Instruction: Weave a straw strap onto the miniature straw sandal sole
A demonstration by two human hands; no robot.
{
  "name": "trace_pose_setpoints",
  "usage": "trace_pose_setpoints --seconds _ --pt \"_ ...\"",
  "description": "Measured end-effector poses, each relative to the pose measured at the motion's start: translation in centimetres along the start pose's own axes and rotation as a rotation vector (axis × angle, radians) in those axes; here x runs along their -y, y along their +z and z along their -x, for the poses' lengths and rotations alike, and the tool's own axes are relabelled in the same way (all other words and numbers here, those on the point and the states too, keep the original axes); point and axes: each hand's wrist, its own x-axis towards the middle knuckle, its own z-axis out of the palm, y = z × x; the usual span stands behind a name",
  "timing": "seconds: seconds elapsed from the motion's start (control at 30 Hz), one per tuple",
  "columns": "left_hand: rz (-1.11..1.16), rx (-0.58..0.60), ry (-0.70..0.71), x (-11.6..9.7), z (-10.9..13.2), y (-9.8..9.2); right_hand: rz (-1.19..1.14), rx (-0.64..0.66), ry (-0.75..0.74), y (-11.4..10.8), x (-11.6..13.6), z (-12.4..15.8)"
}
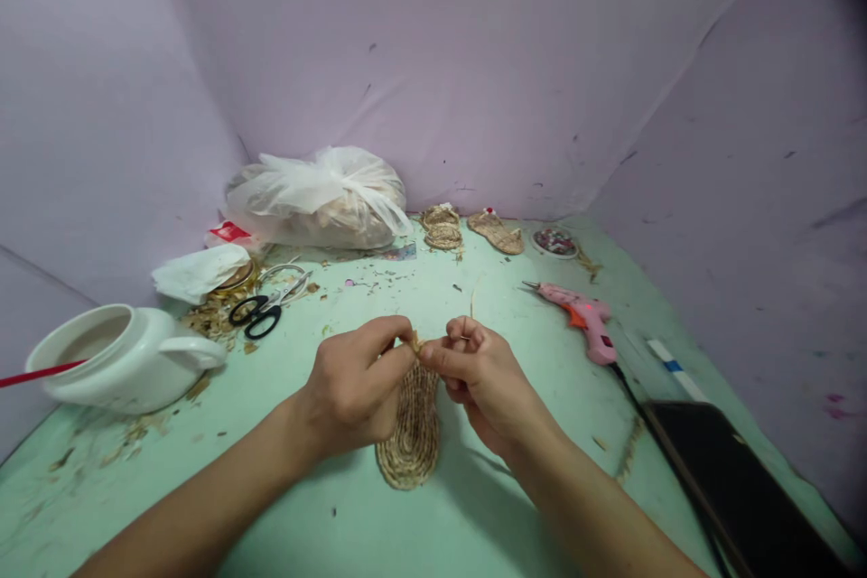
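Note:
A woven straw sole [408,447] made of coiled braid hangs or lies below my hands at the middle of the table. My left hand [356,375] is closed, thumb and forefinger pinching the straw at the sole's upper end. Close beside it, my right hand [478,370] pinches at the same spot, and a thin straw strand [472,300] sticks up from its fingers. The two hands' fingertips almost meet. They hide the upper end of the sole, so I cannot see how the straw is joined there.
A pink glue gun [582,316] lies at right, its cord running past a dark phone-like slab [731,479]. Black-handled scissors [261,316] and a white pot [145,361] are at left. Behind stand a tied plastic bag [325,199], straw slippers [498,230] and a small dish [555,242].

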Motion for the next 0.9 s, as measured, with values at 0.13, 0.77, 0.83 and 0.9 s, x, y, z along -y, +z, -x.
trace_pose_setpoints --seconds 0.13,0.77,0.83,0.9 --pt "0.033 0.045 0.036 -0.2 -0.1 -0.1 0.164 -0.052 -0.044 0.3 -0.2 -0.1" --pt "0.726 0.187 -1.014 -1.3 -1.9 -1.5 0.615 0.08 -0.622 -0.2 -1.1 0.5" --pt "0.788 0.199 -1.095 -1.2 -2.4 -1.6 0.688 0.114 -0.744 -0.5 -1.2 0.4" --pt "0.824 0.186 -1.152 -1.2 -2.7 -1.7 0.721 0.139 -0.804 -0.7 -1.1 0.3"
